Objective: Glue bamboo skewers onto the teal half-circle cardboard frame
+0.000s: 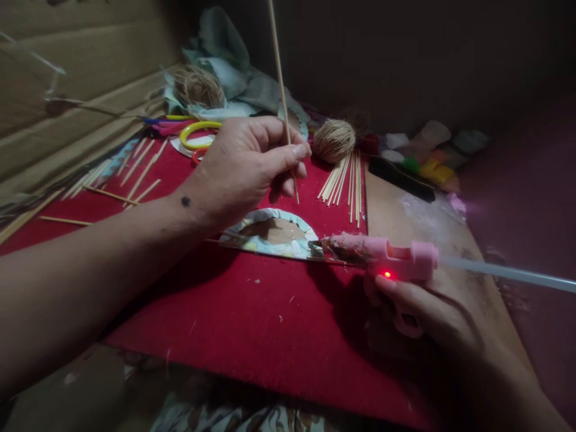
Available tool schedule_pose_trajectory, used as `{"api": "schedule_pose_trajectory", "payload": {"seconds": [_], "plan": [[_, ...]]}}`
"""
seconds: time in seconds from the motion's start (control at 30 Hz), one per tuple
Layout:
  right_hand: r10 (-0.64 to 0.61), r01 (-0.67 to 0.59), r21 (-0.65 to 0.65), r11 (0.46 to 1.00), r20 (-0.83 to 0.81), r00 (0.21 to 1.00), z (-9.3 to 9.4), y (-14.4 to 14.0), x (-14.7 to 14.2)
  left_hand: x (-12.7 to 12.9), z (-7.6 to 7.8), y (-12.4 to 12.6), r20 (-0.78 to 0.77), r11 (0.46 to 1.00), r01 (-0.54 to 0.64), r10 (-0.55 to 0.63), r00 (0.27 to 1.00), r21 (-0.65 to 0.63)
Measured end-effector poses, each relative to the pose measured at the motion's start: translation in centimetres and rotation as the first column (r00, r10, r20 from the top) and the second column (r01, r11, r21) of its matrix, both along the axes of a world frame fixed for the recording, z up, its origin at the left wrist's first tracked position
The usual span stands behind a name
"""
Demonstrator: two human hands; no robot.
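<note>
My left hand (252,159) pinches a thin wooden stick (279,72) between thumb and fingers, holding it nearly upright above the red work surface (252,324). Wrapped round the grip of a pink hot glue gun (396,258) is my right hand (418,306); a red light glows on the gun's side, and a clear glue stick (508,273) juts from its back. The nozzle reaches the right end of a fabric-covered oval piece (270,246) with a brown centre. Sticks lie along that piece's near edge; whether the nozzle touches it, I cannot tell.
A ball of twine (333,141) sits behind a fan of loose sticks (344,183). Yellow-handled scissors (198,133), more sticks (139,168), another twine bundle (198,87) and pale cloth (243,72) lie back left. Cardboard (90,54) stands at the left; a black object (400,179) lies right.
</note>
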State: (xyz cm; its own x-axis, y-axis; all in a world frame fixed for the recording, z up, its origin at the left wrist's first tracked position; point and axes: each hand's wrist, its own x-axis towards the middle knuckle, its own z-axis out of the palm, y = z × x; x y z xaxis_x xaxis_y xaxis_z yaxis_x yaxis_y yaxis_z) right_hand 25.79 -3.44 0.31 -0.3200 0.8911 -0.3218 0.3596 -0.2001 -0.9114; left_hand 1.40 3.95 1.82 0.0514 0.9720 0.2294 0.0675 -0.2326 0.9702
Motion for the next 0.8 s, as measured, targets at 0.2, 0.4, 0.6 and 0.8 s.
{"api": "schedule_pose_trajectory", "payload": {"seconds": [0.2, 0.4, 0.6, 0.8], "plan": [[0.047, -0.047, 0.001, 0.999, 0.043, 0.998, 0.36, 0.13, -0.04, 0.15, -0.05, -0.12, -0.015, 1.000, -0.011, 0.011, 1.000, -0.004], [0.029, -0.031, 0.021, 0.999, 0.062, 0.998, 0.64, 0.10, -0.10, -0.01, -0.22, 0.01, 0.010, 1.000, 0.008, -0.008, 1.000, -0.010], [0.025, -0.025, -0.147, 0.989, 0.002, 1.000, 0.16, -0.03, 0.14, -0.03, -0.18, 0.03, 0.015, 1.000, 0.004, -0.004, 1.000, -0.009], [-0.016, 0.016, -0.089, 0.996, 0.007, 1.000, 0.49, -0.10, 0.03, 0.03, -0.11, -0.12, -0.021, 1.000, 0.000, 0.000, 1.000, 0.004]]}}
